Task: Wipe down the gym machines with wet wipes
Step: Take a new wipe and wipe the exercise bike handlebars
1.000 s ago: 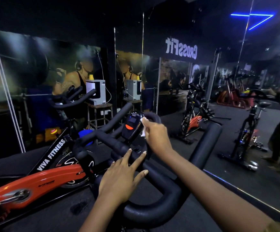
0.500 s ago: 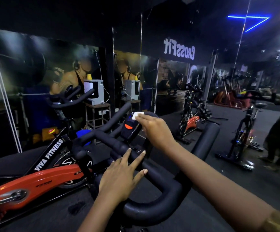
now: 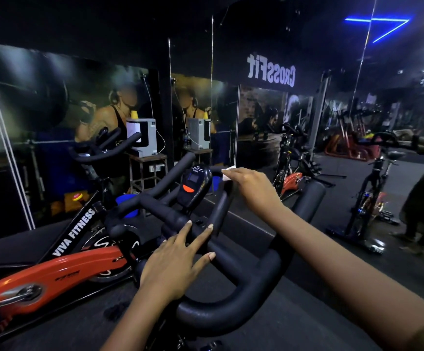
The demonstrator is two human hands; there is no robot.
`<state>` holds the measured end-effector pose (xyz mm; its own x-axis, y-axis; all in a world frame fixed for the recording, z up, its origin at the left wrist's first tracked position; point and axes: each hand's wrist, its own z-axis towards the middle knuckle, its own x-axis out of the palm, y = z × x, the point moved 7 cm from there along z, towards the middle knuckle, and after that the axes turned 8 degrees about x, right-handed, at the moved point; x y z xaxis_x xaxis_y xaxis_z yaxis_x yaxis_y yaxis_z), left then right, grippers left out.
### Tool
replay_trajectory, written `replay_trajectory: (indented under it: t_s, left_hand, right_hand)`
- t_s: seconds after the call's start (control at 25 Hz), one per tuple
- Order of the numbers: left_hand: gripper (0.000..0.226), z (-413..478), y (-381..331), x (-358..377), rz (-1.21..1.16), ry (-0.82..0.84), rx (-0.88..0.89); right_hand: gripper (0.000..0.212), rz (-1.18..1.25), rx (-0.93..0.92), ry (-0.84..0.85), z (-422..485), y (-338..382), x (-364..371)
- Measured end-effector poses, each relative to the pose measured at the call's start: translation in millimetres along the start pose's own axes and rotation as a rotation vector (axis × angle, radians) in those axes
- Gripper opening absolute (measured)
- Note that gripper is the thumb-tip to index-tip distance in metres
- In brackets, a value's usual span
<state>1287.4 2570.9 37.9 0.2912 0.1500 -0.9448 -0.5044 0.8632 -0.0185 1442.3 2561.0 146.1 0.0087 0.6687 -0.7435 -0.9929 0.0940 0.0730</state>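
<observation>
I pinch wipe (image 3: 227, 171) in right hand (image 3: 252, 190), beside console (image 3: 193, 187) top | left hand (image 3: 178, 262) flat, fingers spread on handlebar (image 3: 251, 282), holding nothing | risk: small wipe slips from fingertips, or presses console's orange button.

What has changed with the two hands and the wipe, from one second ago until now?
The right hand, still pinching the white wipe, moved up and slightly right, from beside the bike's console to the top of the inner handlebar loop. Nothing was let go. The left hand stayed resting with spread fingers on the black handlebar.
</observation>
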Motion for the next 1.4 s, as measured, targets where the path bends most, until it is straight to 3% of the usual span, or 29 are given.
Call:
replay_trajectory:
  t_s: [0.08,0.16,0.32,0.4,0.56,0.72,0.88,1.0,1.16,1.4]
  left_hand:
    - [0.083,-1.4,1.3,-0.2,0.006,-0.023,0.001]
    - [0.099,-2.3,1.6,-1.3,0.036,-0.005,-0.015]
    - [0.061,2.0,2.4,2.3,-0.027,0.019,-0.05]
    - [0.063,2.9,6.5,2.5,0.007,0.003,-0.065]
    - [0.095,-12.6,2.4,-5.1,0.022,-0.077,-0.062]
    - [0.069,-43.9,6.6,-20.9,-0.345,-0.248,-0.035]
    - [0.06,-104.6,25.0,-28.6,-0.364,-0.283,-0.12]
    - [0.069,-175.9,54.6,-28.7,-0.341,-0.256,-0.306]
    - [0.085,-306.8,85.8,-18.7,-0.297,-0.212,-0.555]
    - [0.08,-525.9,96.3,-28.2,-0.236,-0.134,-0.934]
  right_hand:
    - [0.042,-0.095,0.109,0.135,-1.6,-7.0,16.6]
    - [0.04,-0.074,0.163,0.143,-15.6,-2.3,23.9]
    - [0.036,0.13,0.194,0.078,-53.8,17.0,28.2]
    - [0.032,0.227,0.161,0.122,-67.7,25.8,31.0]
    - [0.026,0.435,0.174,0.266,-74.5,18.9,27.6]
    - [0.031,0.559,0.063,0.114,-77.5,34.7,6.1]
    - [0.03,0.703,-0.052,0.083,-86.4,78.4,-5.0]
    - [0.027,0.856,-0.149,0.148,-101.9,143.6,0.9]
    - [0.024,1.016,-0.246,0.371,-141.1,253.4,32.0]
    - [0.026,1.058,-0.361,0.665,-242.5,428.9,69.8]
